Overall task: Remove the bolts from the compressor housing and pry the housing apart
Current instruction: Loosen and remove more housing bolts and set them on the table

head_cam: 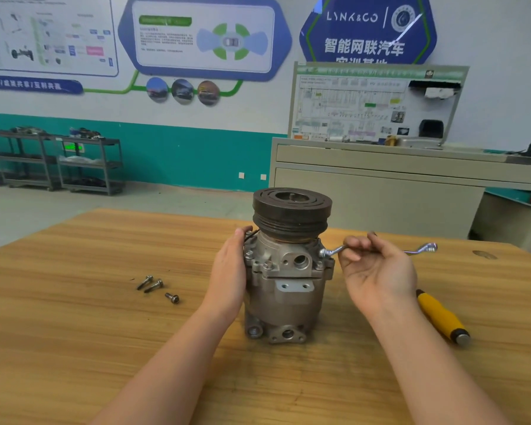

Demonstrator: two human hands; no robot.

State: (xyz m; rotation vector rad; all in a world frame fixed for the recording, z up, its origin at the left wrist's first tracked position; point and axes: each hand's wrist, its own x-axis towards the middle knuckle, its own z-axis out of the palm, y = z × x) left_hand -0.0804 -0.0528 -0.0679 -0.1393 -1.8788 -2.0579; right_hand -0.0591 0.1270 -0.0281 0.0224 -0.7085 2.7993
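Grey cast metal formed the compressor housing (284,289), which stood upright on the wooden table (105,317), its long axis vertical, with the dark grooved pulley (291,213) on top and the mounting lugs at the foot toward the camera. Several bolts (268,265) sat in the flange just below the pulley. An offset ring wrench (380,248) lay roughly level, its near ring on a bolt at the housing's right shoulder and its far ring pointing right, away from the housing. The right hand (377,271) was palm up just right of the housing, fingers curled round the wrench's middle, so the shaft there was hidden and only both ends showed. The left hand (229,271) pressed flat against the housing's left side, fingers straight, thumb tip up by the pulley's lower rim; the flange behind that palm could not be seen. Three loose bolts (157,288) lay on the table well to the left. A yellow-handled tool (442,317) lay near the right forearm, its working end hidden behind the wrist.
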